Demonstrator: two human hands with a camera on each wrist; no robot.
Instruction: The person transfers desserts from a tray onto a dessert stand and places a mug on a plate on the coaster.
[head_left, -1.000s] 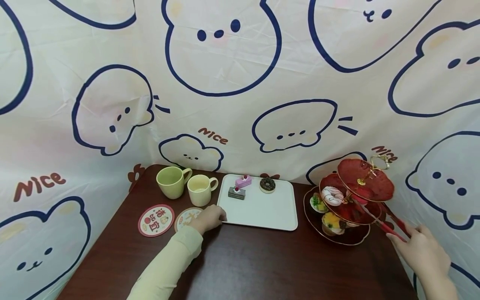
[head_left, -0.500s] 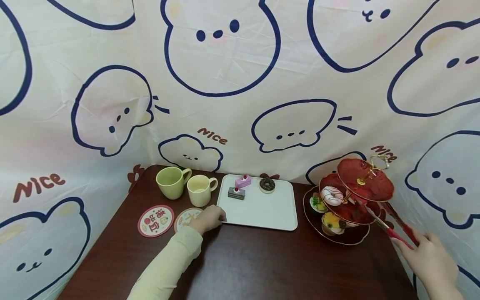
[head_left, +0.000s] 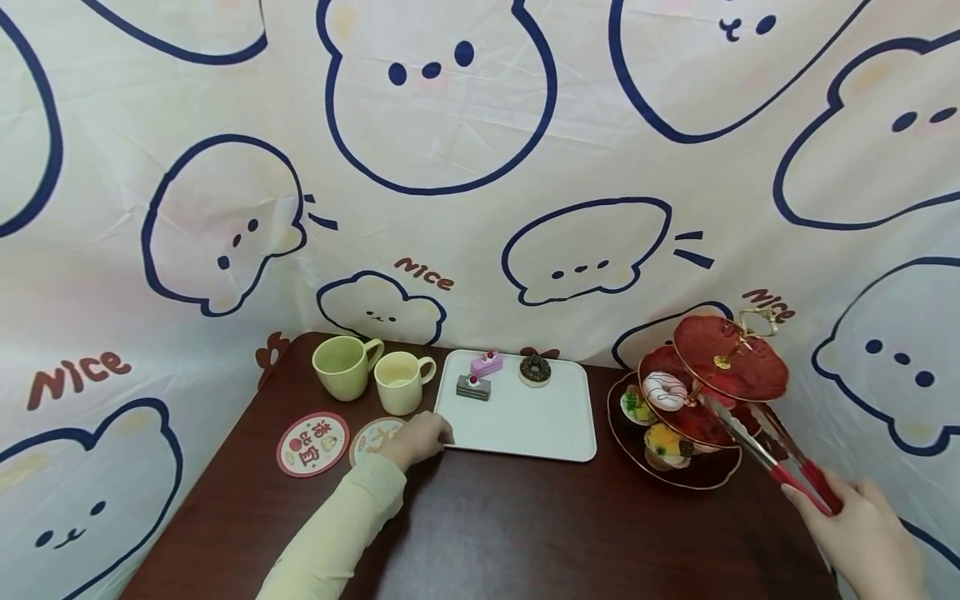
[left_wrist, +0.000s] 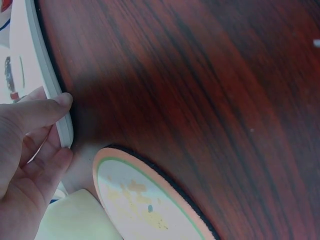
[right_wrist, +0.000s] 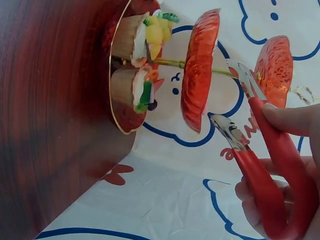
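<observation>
My left hand [head_left: 416,437] pinches the near left corner of a white tray [head_left: 540,425]; in the left wrist view the thumb lies on the tray rim [left_wrist: 41,55] with fingers beneath. My right hand [head_left: 862,525] grips red-handled metal tongs [right_wrist: 272,132], whose arms are spread apart. The tongs' tips reach the middle tier of a red three-tiered stand [head_left: 693,342], under its top plate. A white iced donut [head_left: 665,391] sits at that tier's left side. Something pinkish-red near the tips is partly hidden by the top plate.
Fruit-topped cupcakes [head_left: 666,446] fill the stand's bottom plate. On the tray lie a pink cake slice [head_left: 487,363], a grey cake slice [head_left: 473,387] and a chocolate donut [head_left: 535,370]. Left of it stand a green mug [head_left: 341,367], a cream mug [head_left: 399,383] and two round coasters [head_left: 312,444].
My right hand has shifted right and slightly toward me, and the tongs' arms have spread wider. The left hand and tray have stayed in place.
</observation>
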